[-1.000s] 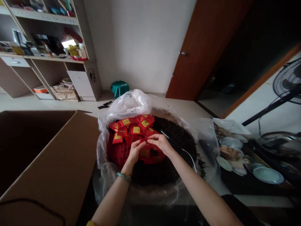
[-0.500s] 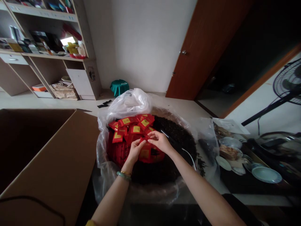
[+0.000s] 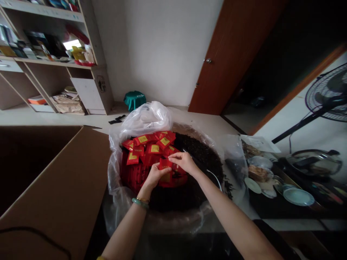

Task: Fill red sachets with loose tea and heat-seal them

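A clear plastic bag [image 3: 119, 202] lines a wide round basket. Inside lie dark loose tea leaves [image 3: 200, 155] and a heap of small red packets with yellow labels [image 3: 146, 148]. My left hand [image 3: 155, 174], with a green bangle on the wrist, pinches one small red packet [image 3: 165, 164] from below. Fingers of my right hand [image 3: 184, 161] pinch the same packet's top edge from the right. Both hands hover just over the red heap, near the middle of the basket.
An open cardboard box [image 3: 62, 195] stands at the left. A dark tray with plates and bowls [image 3: 296, 196] and a metal pot [image 3: 314, 162] sits at the right. A fan [image 3: 328, 94], a brown door [image 3: 230, 57] and wall shelves [image 3: 48, 61] are behind.
The view has shifted slightly. Both hands have stayed together over the red heap, and the packet between them now shows flatter and more lifted.
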`<state>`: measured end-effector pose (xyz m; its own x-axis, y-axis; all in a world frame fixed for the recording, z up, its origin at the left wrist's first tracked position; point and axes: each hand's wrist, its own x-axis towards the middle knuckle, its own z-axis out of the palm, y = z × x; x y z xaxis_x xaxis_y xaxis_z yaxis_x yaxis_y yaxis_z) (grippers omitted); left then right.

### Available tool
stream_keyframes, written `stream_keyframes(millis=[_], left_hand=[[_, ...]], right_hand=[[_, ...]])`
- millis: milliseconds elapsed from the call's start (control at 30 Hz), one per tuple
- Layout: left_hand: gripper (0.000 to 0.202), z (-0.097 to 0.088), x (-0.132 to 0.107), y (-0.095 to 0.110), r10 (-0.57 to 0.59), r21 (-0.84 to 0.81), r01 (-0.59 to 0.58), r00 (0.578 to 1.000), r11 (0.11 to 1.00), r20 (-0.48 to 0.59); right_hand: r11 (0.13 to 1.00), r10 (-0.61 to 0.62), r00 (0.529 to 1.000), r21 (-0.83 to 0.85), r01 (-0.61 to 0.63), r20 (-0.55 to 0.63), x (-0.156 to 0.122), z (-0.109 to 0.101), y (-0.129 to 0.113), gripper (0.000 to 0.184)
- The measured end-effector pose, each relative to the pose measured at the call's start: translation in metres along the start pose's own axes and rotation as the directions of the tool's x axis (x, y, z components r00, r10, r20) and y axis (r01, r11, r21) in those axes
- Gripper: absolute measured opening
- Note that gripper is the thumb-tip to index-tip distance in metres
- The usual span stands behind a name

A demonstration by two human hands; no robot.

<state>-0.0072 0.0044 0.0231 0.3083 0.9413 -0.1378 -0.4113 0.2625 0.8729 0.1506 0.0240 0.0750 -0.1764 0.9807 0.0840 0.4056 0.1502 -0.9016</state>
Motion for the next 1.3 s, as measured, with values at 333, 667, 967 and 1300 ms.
stream_keyframes(millis=[333, 667, 967, 1300], left_hand=[[0.046, 0.001, -0.001, 0.002, 0.032, -0.031, -0.033, 0.999, 0.999, -0.024], [0.044, 0.001, -0.001, 0.002, 0.027, -0.026, -0.027, 0.999, 0.999, -0.023], [0.046, 0.001, -0.002, 0.002, 0.019, -0.009, -0.019, 1.000, 1.000, -0.012], [0.043, -0.002, -0.002, 0.000, 0.094, 0.054, -0.096, 0.995, 0.994, 0.037]], right_hand=[[0.526, 0.000, 0.987, -0.839, -0.138, -0.162, -0.013, -0.045, 0.051, 0.054], [0.393, 0.064, 0.990, -0.908, -0.143, -0.128, -0.002, -0.042, 0.059, 0.052], [0.818, -0.171, 0.985, -0.560, 0.132, -0.018, 0.000, -0.078, 0.028, 0.046], [0.815, -0.097, 0.902, -0.487, 0.314, 0.421, -0.001, -0.028, -0.060, 0.048]])
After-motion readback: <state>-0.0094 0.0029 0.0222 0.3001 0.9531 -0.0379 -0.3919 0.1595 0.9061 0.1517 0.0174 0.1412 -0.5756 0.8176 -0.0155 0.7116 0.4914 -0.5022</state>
